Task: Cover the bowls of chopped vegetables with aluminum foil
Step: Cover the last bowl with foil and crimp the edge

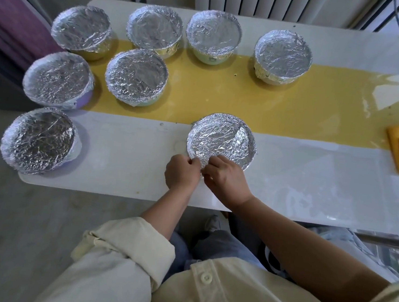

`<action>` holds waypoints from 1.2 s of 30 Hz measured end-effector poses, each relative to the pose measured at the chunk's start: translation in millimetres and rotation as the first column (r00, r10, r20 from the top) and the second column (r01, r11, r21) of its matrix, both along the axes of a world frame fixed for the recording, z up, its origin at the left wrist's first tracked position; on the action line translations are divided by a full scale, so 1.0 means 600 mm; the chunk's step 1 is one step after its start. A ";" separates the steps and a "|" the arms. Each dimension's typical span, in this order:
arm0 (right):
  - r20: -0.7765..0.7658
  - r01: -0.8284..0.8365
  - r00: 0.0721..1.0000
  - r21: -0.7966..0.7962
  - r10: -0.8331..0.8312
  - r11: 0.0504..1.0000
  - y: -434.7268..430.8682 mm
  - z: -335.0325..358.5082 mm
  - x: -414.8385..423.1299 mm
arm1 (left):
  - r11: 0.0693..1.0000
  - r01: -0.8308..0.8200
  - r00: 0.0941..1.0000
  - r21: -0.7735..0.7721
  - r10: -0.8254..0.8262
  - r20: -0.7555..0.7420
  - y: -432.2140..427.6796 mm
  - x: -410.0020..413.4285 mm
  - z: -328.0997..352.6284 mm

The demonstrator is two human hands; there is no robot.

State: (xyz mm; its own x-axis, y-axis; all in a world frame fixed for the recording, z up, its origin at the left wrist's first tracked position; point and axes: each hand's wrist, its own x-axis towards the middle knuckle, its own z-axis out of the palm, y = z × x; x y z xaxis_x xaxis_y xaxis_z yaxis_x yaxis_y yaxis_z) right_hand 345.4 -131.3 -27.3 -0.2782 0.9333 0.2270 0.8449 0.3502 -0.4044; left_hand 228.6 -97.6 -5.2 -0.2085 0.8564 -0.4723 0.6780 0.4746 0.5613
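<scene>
**Nearest bowl: both hands at the foil edge**

The foil-covered bowl [221, 138] is sitting on the white table [126, 143], towards its near side, at the border of the yellow strip [223, 92]. The left hand [181, 172] and right hand [225, 177] are meeting at its near rim, fingers curled and pinching the crumpled foil there. Seven other covered bowls [136, 76] are standing to the left and farther back, apart from the hands.
</scene>
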 end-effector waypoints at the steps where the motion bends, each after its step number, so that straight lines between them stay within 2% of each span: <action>1: -0.001 -0.001 1.000 0.002 0.001 1.000 0.000 0.000 0.001 | 1.000 0.001 1.000 0.010 -0.001 0.009 0.002 -0.001 -0.002; 7: 0.003 -0.006 1.000 -0.001 0.006 1.000 0.000 -0.001 0.001 | 0.997 0.060 0.996 0.053 -0.056 -0.067 0.014 -0.003 -0.006; 15: 0.007 -0.001 1.000 -0.015 0.001 1.000 0.004 -0.001 0.001 | 0.988 0.153 0.980 0.005 -0.151 -0.132 0.037 -0.009 -0.011; 18: -0.020 0.021 1.000 -0.014 -0.021 1.000 0.006 0.001 0.001 | 0.989 0.148 0.986 -0.005 -0.148 -0.072 0.034 -0.011 -0.011; 20: -0.052 0.038 0.998 -0.025 -0.039 0.999 0.006 0.003 0.002 | 0.992 0.100 0.994 -0.077 -0.096 0.054 0.021 -0.013 -0.021; 22: -0.079 0.034 0.996 -0.036 -0.036 0.999 0.007 0.003 0.003 | 0.979 0.018 0.972 -0.201 0.030 0.232 0.007 -0.014 -0.027; 24: -0.078 0.005 0.997 -0.031 -0.007 1.000 0.008 0.006 0.010 | 0.978 -0.006 0.958 -0.210 0.066 0.278 -0.001 -0.015 -0.028; 29: -0.014 -0.025 1.000 -0.036 0.024 0.999 -0.012 0.015 0.045 | 0.994 0.050 0.994 -0.099 -0.039 0.106 -0.013 -0.011 -0.020; 36: 0.051 -0.053 0.997 0.014 0.052 0.999 -0.005 0.007 0.038 | 0.993 0.102 0.994 -0.056 -0.099 0.040 -0.005 0.011 -0.018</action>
